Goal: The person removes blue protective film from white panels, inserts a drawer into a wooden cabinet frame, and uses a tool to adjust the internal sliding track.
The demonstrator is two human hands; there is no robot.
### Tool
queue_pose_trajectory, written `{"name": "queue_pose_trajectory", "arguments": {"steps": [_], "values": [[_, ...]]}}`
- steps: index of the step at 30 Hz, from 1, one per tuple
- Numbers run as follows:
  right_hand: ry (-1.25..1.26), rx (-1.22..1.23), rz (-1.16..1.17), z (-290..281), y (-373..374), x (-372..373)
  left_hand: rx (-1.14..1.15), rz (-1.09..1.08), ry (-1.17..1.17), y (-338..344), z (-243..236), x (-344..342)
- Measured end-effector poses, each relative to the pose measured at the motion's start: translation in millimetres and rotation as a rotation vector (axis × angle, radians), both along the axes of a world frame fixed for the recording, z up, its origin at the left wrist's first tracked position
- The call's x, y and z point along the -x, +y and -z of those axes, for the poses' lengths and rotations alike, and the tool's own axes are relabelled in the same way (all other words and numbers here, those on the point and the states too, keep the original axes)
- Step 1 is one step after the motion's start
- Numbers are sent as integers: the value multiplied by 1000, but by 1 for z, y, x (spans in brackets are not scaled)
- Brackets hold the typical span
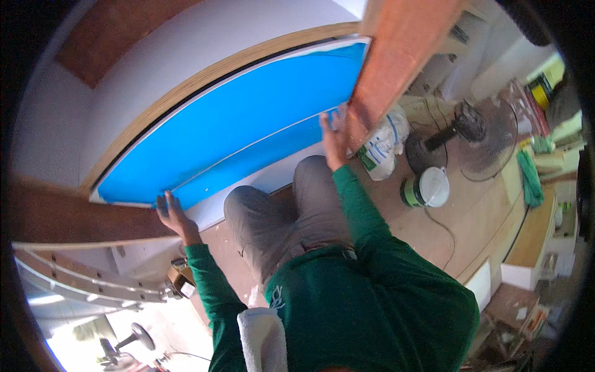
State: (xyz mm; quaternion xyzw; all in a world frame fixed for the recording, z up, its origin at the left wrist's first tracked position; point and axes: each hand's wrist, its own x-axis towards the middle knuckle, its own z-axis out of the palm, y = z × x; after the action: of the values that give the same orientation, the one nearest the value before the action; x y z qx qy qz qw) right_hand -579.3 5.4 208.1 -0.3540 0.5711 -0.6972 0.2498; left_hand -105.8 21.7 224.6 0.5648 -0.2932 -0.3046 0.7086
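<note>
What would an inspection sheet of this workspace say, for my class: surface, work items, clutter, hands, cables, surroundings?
Surface: tan floor, pale specks visible.
Work items: blue-faced panel with pale edges and a pale lengthwise line.
Clutter: white-and-green bucket, plastic bag, fan.
Hands: left hand at the panel's near-left corner, right hand by its right end; fingers extended, grip unclear.
Cables: thin cable on the floor, beside the bucket.
Surroundings: reddish-brown board beyond the panel's right end; green cloth farther right.

Harsh lower-left glare, dark warped edges
</note>
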Motion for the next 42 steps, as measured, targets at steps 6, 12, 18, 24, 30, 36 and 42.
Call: {"name": "queue_pose_trajectory", "arguments": {"steps": [6,12,18,24,30,36,42], "values": [[171,-8,90,-13,-30,-46,-65,7,-18,-24,-5,68],[171,3,33,-6,-20,-29,-155,49,-103,-37,-1,48],[-622,268,-60,5,-8,-26,-143,2,-81,-10,12,49],[-843,300,-103,26,-12,-9,-60,297,394,-22,24,23],[-892,336,-136,36,-5,-11,-149,464,454,-27,34,-4],[-913,387,-352,49,13,-5,-243,398,347,-16,16,5],[-933,421,-423,63,14,-5,-252,317,625,-30,13,13]]}}
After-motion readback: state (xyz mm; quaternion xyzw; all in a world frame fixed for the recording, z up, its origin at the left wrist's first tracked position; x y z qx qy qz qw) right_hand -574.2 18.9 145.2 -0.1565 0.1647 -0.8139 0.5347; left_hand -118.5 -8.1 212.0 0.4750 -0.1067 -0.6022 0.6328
